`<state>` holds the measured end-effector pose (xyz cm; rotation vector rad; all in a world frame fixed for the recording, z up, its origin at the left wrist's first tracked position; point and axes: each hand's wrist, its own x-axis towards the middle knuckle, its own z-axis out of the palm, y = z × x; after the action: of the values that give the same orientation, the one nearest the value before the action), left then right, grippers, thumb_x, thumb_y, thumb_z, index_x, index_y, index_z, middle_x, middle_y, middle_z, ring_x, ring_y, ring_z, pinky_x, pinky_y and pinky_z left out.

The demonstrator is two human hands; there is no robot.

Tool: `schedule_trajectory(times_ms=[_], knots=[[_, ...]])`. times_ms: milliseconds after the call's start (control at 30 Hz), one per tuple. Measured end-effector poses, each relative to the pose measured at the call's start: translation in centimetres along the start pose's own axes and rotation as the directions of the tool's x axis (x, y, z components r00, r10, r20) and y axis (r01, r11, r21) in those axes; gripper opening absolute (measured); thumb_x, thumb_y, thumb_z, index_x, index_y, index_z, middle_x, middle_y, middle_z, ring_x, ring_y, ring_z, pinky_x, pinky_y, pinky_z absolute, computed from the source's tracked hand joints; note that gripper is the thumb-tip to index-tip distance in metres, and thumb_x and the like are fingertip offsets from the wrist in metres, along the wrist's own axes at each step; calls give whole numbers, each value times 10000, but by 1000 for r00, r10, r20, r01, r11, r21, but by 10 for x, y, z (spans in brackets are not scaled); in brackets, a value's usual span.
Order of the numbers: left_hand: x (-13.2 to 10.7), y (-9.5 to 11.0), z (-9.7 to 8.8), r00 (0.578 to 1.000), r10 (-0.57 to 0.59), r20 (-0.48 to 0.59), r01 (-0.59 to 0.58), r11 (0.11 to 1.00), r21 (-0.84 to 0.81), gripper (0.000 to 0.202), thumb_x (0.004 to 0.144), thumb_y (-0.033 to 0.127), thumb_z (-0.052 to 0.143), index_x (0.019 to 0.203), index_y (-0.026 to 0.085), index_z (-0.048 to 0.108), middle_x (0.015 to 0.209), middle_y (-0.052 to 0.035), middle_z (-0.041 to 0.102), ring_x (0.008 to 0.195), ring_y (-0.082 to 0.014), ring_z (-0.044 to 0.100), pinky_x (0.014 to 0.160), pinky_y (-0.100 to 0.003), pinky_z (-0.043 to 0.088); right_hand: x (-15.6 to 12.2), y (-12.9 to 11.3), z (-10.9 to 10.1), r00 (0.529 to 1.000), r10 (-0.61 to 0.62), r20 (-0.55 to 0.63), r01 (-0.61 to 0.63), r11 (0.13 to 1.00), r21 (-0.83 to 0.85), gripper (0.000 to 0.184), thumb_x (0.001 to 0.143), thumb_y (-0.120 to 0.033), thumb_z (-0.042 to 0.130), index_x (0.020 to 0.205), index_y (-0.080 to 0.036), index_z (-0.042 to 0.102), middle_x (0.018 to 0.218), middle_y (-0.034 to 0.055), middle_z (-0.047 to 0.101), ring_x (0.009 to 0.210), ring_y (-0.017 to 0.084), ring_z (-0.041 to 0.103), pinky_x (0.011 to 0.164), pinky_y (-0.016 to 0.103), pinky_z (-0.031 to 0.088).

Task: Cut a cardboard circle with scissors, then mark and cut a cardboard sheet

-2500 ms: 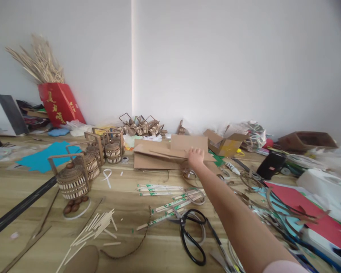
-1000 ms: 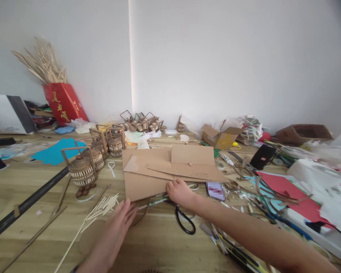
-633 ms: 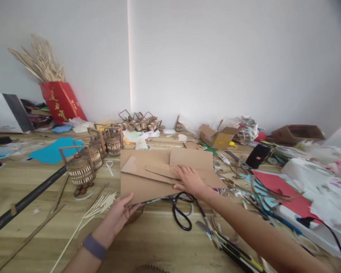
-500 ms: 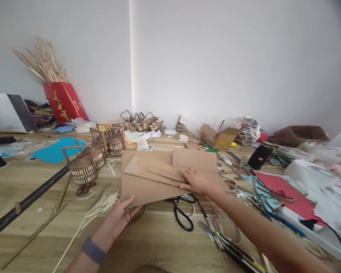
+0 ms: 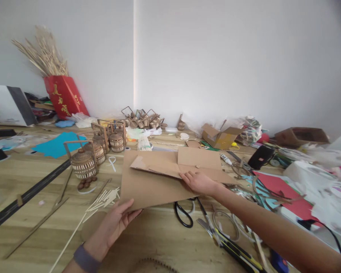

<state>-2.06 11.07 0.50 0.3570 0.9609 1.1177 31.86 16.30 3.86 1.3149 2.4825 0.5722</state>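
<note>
A creased sheet of brown cardboard (image 5: pixel 153 193) is held up at a slant over the table. My left hand (image 5: pixel 116 222) grips its near left corner, thumb on top and fingers beneath. On the upper face lies a narrower cardboard piece (image 5: pixel 159 163) with a torn, pale patch; whether it is joined to the sheet, I cannot tell. The fingers of my right hand (image 5: pixel 200 184) are closed over this piece's near edge, by a raised flap (image 5: pixel 199 157). Black-handled scissors (image 5: pixel 183 215) are partly covered by the sheet.
Small lidded woven baskets (image 5: pixel 83 165) stand at the left, beside brown beads (image 5: pixel 85 183) and pale sticks (image 5: pixel 108 197). Right of the scissors lies a yellow-and-black cutter (image 5: pixel 235 248). Farther right are red paper (image 5: pixel 290 193) and a black box-shaped object (image 5: pixel 260 156).
The narrower cardboard piece has shifted right and its near edge has lifted under my right hand. My left hand keeps its hold on the corner.
</note>
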Motion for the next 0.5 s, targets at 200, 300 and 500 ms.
schedule_trajectory(times_ms=[200,300,500], knots=[[-10,0,-5,997,-52,-60,50,998,-40,405,900,-77,551,1248,121,610,856,-60,794,688,-195,773,625,-272,663,3,24,-39,987,161,-15,-162,982,-98,279,991,-296,615,1231,-154,626,1166,86,674,963,208,684,798,389,601],[-23,4,-4,992,-74,-103,67,996,-65,405,908,-81,528,1253,118,602,834,-54,792,671,-186,770,615,-266,662,10,40,-58,974,226,-31,-228,965,-126,285,990,-301,617,1235,-156,624,1180,88,670,980,215,681,811,399,599],[-49,3,-19,994,-61,-92,63,998,17,526,826,-36,652,1305,174,593,956,-60,797,808,-256,783,667,-340,677,38,62,-85,954,294,-56,-299,942,-150,311,985,-311,623,1255,-156,616,1216,97,658,1018,231,673,836,421,593]])
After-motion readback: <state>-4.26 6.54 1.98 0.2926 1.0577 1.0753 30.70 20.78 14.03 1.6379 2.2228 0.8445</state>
